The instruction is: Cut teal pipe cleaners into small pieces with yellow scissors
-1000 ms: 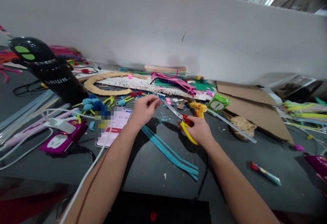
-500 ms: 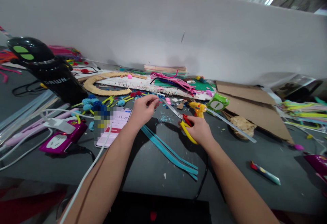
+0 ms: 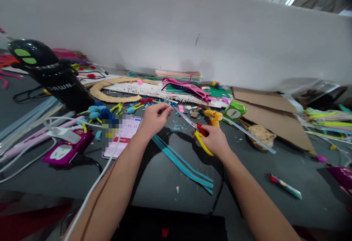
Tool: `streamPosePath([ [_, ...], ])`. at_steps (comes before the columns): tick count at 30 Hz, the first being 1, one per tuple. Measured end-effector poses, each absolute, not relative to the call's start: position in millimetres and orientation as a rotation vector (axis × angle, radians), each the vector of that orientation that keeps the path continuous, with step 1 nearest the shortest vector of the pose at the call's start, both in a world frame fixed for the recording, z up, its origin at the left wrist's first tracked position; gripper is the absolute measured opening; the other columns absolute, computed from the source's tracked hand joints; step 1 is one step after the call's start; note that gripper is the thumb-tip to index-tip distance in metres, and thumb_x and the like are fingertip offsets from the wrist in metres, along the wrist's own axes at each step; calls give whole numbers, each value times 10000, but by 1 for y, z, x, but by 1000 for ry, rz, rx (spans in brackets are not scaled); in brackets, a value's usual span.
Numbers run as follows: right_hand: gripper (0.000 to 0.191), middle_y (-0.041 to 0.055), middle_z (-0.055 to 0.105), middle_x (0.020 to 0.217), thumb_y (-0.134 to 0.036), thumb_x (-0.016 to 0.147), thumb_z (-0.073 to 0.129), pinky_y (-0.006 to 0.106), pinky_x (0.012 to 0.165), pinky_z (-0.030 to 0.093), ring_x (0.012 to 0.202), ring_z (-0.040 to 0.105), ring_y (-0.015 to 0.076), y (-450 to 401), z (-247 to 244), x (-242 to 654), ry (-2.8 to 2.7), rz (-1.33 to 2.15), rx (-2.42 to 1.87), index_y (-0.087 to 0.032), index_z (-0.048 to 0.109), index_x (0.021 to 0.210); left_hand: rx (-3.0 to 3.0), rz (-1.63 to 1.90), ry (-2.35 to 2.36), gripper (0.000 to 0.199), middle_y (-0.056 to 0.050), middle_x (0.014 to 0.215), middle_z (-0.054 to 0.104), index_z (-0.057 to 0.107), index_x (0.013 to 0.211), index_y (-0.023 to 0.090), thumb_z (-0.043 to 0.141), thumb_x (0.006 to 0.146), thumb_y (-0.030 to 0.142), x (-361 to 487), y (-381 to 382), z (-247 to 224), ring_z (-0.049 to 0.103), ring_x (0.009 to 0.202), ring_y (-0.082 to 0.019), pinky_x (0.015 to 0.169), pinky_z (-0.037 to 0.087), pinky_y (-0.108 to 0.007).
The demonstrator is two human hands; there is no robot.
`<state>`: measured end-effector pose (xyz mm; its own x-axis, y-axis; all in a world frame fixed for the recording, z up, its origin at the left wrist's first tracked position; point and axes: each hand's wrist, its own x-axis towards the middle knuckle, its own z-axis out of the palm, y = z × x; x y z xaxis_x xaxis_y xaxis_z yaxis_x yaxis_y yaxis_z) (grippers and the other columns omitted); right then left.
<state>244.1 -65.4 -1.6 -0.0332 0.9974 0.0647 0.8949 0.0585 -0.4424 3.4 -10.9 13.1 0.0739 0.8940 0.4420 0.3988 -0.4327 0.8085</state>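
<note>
My right hand (image 3: 213, 138) grips the scissors (image 3: 200, 138) by their red and yellow handles. The blades point up and left, with the tip close to the fingers of my left hand (image 3: 159, 116). Those left fingers are pinched together, and what they hold is too small to make out. Small blue clippings (image 3: 178, 127) lie scattered on the table below the blades. Several turquoise pipe cleaners (image 3: 181, 165) lie between my forearms. Just beyond my right hand is a yellow glue gun (image 3: 213, 115) with a clear glue stick (image 3: 249, 134) in its back.
A phone (image 3: 125, 136) showing a timer lies left of my left hand, near a purple power block (image 3: 68, 151) with a white cable. A black bottle (image 3: 52, 74) stands at left. Cardboard (image 3: 269, 118), a lighter (image 3: 285, 186) and a stone-like lump (image 3: 261, 136) lie at right.
The scissors' yellow handle has shifted very slightly. Both hands stay almost in place, and the phone's timer has moved on by a second.
</note>
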Motion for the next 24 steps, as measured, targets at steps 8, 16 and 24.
streamPosePath([
  [8,297,8,594,620,-496,762,616,267,514,251,590,486,161,-66,-2,245,-1962,387,-1889,-214,604,670,1840,1326,1245,253,-5,649,614,659,747,177,555,870,372,3,-12,14,543,608,-140,576,395,-252],
  [16,324,-13,556,609,-503,750,632,268,514,259,572,443,146,-67,-1,243,-1972,396,-1850,-214,529,646,1798,1298,1184,292,18,595,455,527,665,187,506,897,363,2,-15,19,416,576,-130,552,318,-271],
  [24,317,-17,529,590,-482,762,624,268,515,252,564,412,135,-67,0,243,-1989,373,-1807,-206,530,638,1790,1291,1117,328,17,617,395,443,635,188,480,915,353,2,-17,20,374,606,-131,585,291,-288],
])
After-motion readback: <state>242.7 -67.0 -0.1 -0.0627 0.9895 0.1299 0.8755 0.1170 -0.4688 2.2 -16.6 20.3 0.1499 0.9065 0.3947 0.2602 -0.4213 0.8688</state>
